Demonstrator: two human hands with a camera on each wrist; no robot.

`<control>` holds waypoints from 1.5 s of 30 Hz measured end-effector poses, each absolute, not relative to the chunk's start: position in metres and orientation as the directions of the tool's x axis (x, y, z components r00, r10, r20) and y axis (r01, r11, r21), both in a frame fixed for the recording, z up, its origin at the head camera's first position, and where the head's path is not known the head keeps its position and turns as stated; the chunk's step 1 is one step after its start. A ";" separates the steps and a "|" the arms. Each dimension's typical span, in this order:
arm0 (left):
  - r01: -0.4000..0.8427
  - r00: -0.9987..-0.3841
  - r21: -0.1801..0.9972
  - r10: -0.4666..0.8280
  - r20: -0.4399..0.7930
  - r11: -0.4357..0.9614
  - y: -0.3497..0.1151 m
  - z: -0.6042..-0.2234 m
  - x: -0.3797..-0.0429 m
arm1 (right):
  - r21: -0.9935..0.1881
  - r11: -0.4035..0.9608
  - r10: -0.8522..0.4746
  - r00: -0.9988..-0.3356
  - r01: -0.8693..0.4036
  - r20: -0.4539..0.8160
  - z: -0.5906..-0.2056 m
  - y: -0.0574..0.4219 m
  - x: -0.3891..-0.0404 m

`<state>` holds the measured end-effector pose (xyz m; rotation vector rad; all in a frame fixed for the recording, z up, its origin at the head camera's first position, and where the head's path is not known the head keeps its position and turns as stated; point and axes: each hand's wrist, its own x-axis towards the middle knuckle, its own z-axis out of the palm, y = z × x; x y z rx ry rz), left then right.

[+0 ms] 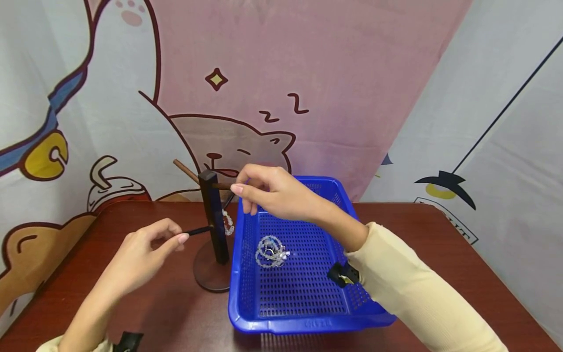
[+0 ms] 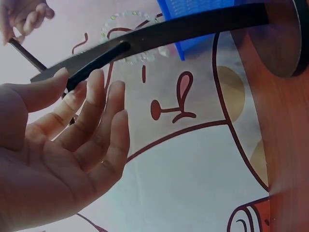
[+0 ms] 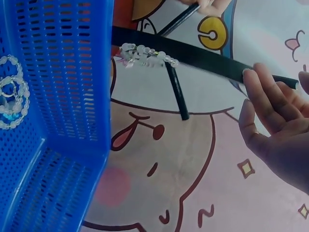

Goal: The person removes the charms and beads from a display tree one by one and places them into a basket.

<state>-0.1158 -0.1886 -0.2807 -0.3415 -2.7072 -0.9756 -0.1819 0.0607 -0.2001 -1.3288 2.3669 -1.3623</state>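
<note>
A dark wooden stand with several side pegs rises from a round base. My left hand pinches the tip of its lower left peg between thumb and index finger; the left wrist view shows the other fingers loosely bent. Higher up, my right hand pinches the end of the upper right peg. A clear beaded bracelet hangs on another peg, behind the post in the head view. More beaded bracelets lie together in a blue plastic basket.
The basket stands right beside the stand, under my right forearm, on a reddish-brown table. Behind the table hangs a cloth printed with cartoon animals. Black straps sit at both sleeves.
</note>
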 end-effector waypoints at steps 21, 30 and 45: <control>0.243 -0.951 0.639 0.051 0.304 0.730 -0.201 -0.288 -0.138 | -0.660 0.257 -0.800 -0.539 -0.706 0.265 -0.197 0.036 -0.163; 0.232 -0.952 0.654 0.030 0.305 0.720 -0.200 -0.291 -0.146 | -0.681 0.272 -0.798 -0.554 -0.680 0.235 -0.196 0.028 -0.160; 0.246 -0.951 0.670 0.039 0.308 0.700 -0.199 -0.292 -0.155 | -0.641 0.279 -0.808 -0.535 -0.715 0.246 -0.201 0.035 -0.165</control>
